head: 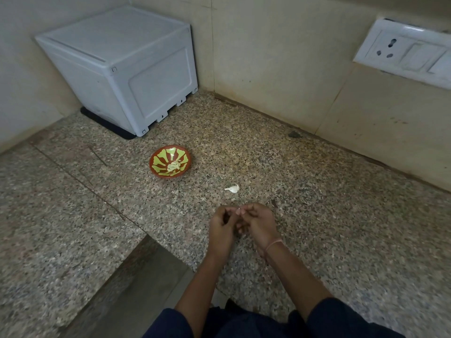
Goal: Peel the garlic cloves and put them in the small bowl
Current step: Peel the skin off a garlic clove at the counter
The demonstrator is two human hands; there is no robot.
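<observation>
The small bowl (156, 167), red with a yellow-green pattern, sits on the speckled stone table (317, 203) and holds a little heap of peeled garlic cloves (173, 166). Just right of the bowl and a bit nearer the person lies one loose garlic clove (232, 189). Nearer still from the bowl, the left hand (220, 225) and right hand (260, 223) meet above the table, fingers curled, their tips pinching a small pale piece (238, 211) too tiny to identify. Behind the bowl, in the corner, stands a white plastic box (117, 69).
</observation>
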